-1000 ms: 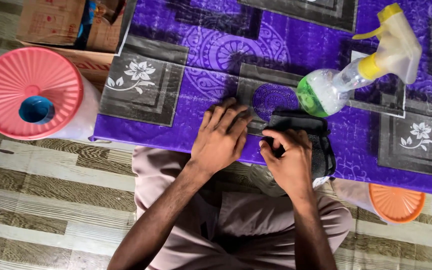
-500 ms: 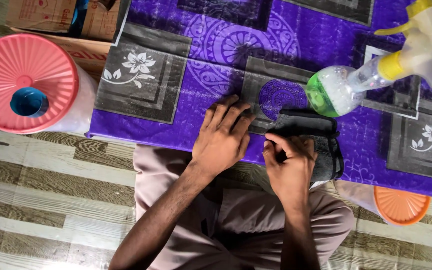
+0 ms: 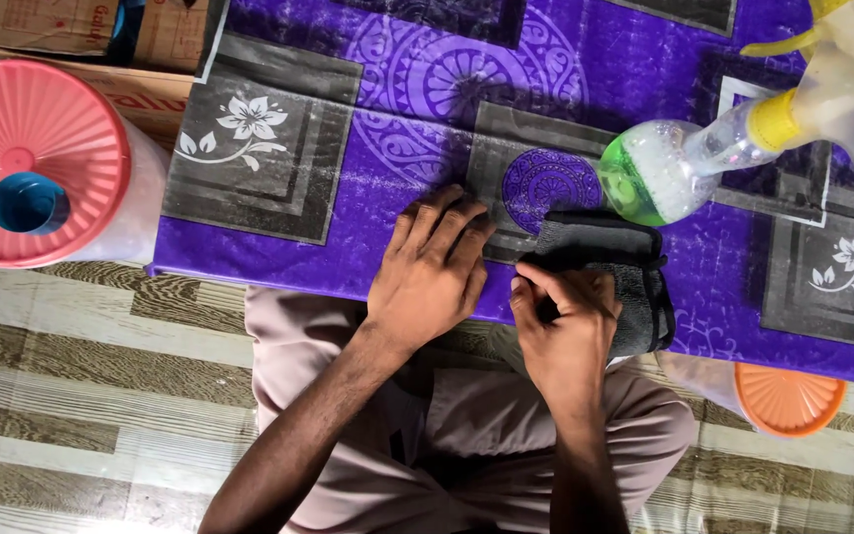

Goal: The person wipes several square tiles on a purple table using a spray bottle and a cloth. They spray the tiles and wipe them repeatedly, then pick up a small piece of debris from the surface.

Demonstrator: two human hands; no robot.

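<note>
Hands working at the near edge of a purple counter [image 3: 348, 237]. Left hand [image 3: 425, 282] is lying flat and open on the cover, gripping nothing. Right hand [image 3: 565, 321] is curling its fingers onto a dark folded cloth [image 3: 610, 259], pinching its near edge. Spray bottle [image 3: 704, 163] is lying on its side just beyond the cloth. Pink lid [image 3: 36, 158] sitting off to the left.

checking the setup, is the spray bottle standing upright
No, the spray bottle lies on its side on the purple cloth, its green base near the dark rag and its nozzle toward the right edge.
</note>
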